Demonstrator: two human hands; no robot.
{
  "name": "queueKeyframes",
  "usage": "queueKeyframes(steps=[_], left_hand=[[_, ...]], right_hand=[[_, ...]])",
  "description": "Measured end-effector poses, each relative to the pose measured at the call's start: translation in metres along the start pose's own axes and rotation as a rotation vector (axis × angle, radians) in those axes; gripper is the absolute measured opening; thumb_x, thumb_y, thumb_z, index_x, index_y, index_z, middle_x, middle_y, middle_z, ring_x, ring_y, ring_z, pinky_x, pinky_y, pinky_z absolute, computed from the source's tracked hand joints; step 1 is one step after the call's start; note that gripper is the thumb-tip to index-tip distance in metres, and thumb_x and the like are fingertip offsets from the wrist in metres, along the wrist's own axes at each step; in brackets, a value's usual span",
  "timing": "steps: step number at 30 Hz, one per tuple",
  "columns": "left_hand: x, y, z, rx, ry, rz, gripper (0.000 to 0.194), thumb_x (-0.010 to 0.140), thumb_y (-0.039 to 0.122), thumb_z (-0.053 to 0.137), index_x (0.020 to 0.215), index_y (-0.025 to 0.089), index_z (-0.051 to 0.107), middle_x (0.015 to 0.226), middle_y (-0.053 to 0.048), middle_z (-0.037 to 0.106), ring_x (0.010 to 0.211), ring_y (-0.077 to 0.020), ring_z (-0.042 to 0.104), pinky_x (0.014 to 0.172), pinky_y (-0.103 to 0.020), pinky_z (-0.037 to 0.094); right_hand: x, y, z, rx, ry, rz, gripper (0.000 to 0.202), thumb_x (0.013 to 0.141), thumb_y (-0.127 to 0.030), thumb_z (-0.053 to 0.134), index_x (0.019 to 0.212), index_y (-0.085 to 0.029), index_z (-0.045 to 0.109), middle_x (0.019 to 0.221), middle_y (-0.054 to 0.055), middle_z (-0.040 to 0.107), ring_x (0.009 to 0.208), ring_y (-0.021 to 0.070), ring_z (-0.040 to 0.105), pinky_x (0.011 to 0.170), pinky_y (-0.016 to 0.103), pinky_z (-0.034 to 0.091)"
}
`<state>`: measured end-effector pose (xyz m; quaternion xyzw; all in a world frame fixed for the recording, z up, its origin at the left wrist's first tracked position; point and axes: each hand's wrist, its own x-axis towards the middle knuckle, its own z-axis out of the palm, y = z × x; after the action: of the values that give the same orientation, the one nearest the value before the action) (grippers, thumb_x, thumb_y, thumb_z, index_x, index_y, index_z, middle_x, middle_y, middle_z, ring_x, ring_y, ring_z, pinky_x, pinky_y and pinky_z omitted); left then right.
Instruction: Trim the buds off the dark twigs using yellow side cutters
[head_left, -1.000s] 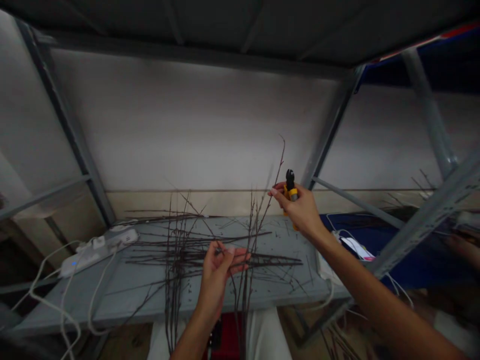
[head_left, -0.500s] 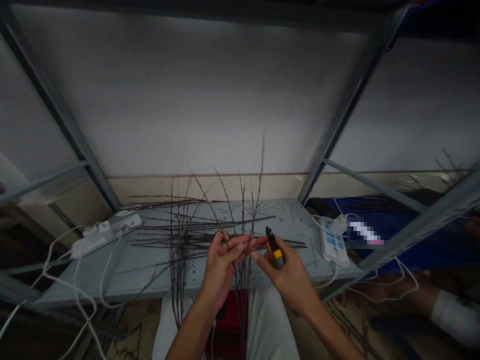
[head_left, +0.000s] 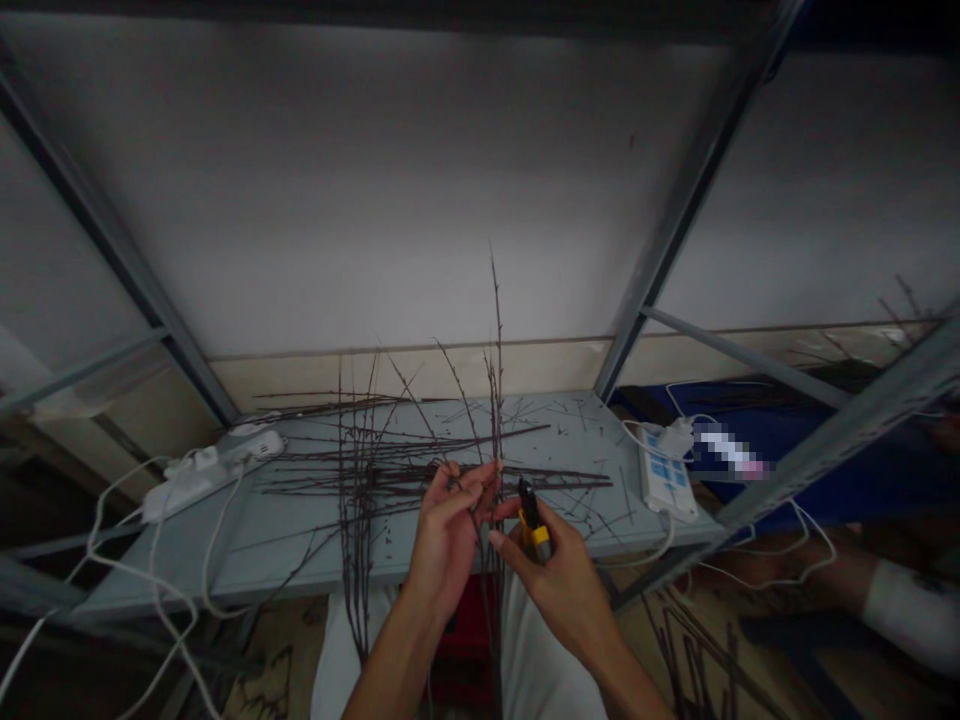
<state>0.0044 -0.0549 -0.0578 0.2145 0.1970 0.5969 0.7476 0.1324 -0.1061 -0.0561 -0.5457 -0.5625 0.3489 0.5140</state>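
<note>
Head view, nearest ground first: the left hand (head_left: 448, 530) is closed in a pinch on a bundle of thin dark twigs (head_left: 495, 400), held upright over the person's lap, with the tips rising well above the shelf edge. The right hand (head_left: 559, 580) is wrapped around yellow-handled cutters (head_left: 531, 515); their black nose points up, just beside the twigs and the left fingertips. Whether the blades are parted cannot be told at this size.

Risk, as a judgement: the cutter nose sits very close to the left fingers (head_left: 480, 480), so a closing cut made without clear sight of the stem could nick skin. The twigs are slender, stiff and budded, and a severed piece may spring or drop into the lap. The light is dim, which worsens aim.

Beyond the hands lies a grey metal shelf (head_left: 247, 550), smooth and painted, scattered with short cut chips. More loose twigs (head_left: 390, 470) lie crosswise on it, some standing against its front edge. A white power strip (head_left: 202, 475) rests at its left end, cables trailing over the edge; a second strip (head_left: 664, 480) with blue sockets lies at the right end. Trailing cable near falling offcuts is a snag hazard.

Furthest back are angled grey steel uprights (head_left: 675, 230) and a plain pale wall (head_left: 375, 200). Another person's arm in a white sleeve (head_left: 900, 610) shows at lower right.
</note>
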Motion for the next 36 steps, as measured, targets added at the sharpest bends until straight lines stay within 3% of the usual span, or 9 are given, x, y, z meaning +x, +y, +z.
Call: queueKeyframes(steps=[4,10,16,20,24,31,36], left_hand=[[-0.001,-0.002,0.003,0.025,-0.024,0.02,0.04,0.072,0.011,0.079,0.096,0.022,0.048,0.106,-0.012,0.078,0.106,-0.027,0.072,0.102,-0.044,0.048],[0.0,-0.004,0.0,0.229,-0.082,0.115,0.045,0.076,0.011,0.081,0.098,0.023,0.043,0.098,-0.007,0.078,0.093,-0.0186,0.073,0.089,-0.032,0.051],[0.001,-0.004,-0.004,0.348,-0.095,0.168,0.051,0.075,0.011,0.083,0.097,0.024,0.04,0.099,-0.008,0.078,0.093,-0.0225,0.073,0.092,-0.041,0.05],[-0.001,-0.005,-0.003,0.377,-0.095,0.182,0.051,0.075,0.013,0.084,0.095,0.024,0.039,0.095,-0.008,0.079,0.092,-0.0211,0.073,0.093,-0.038,0.049],[-0.001,-0.008,-0.005,0.371,-0.081,0.179,0.053,0.073,0.012,0.085,0.096,0.024,0.039,0.095,-0.008,0.079,0.092,-0.0193,0.072,0.092,-0.035,0.048],[0.001,-0.014,-0.01,0.409,-0.05,0.191,0.052,0.071,0.018,0.086,0.097,0.025,0.042,0.095,-0.008,0.078,0.094,-0.0215,0.071,0.083,-0.032,0.051],[-0.002,-0.011,-0.001,0.442,-0.047,0.199,0.043,0.072,0.027,0.086,0.092,0.023,0.048,0.099,-0.011,0.077,0.095,-0.0242,0.07,0.077,-0.032,0.052]], right_hand=[[0.005,-0.002,-0.003,0.045,0.019,-0.012,0.028,0.079,-0.038,0.075,0.096,-0.019,0.063,0.09,0.007,0.071,0.081,0.0231,0.064,0.074,0.032,0.051],[0.01,-0.001,-0.01,0.029,-0.009,-0.075,0.022,0.081,-0.033,0.074,0.094,-0.02,0.064,0.089,0.005,0.07,0.082,0.0223,0.065,0.079,0.033,0.052],[0.016,-0.005,-0.016,-0.037,-0.03,-0.128,0.018,0.088,-0.034,0.066,0.099,-0.02,0.064,0.093,0.005,0.07,0.086,0.0215,0.065,0.081,0.031,0.05],[0.026,-0.011,-0.021,-0.068,0.044,-0.15,0.021,0.09,-0.039,0.064,0.098,-0.02,0.063,0.091,0.003,0.068,0.084,0.0206,0.063,0.079,0.03,0.048],[0.036,-0.02,-0.026,-0.092,0.026,-0.149,0.022,0.09,-0.04,0.064,0.096,-0.02,0.063,0.085,0.001,0.065,0.074,0.0182,0.06,0.072,0.029,0.047],[0.051,-0.037,-0.032,-0.084,0.079,-0.2,0.021,0.089,-0.04,0.064,0.096,-0.02,0.062,0.088,0.001,0.066,0.079,0.018,0.061,0.075,0.028,0.048],[0.055,-0.046,-0.031,-0.076,0.077,-0.221,0.022,0.087,-0.041,0.066,0.091,-0.02,0.062,0.082,0.001,0.064,0.077,0.019,0.061,0.073,0.028,0.048]])
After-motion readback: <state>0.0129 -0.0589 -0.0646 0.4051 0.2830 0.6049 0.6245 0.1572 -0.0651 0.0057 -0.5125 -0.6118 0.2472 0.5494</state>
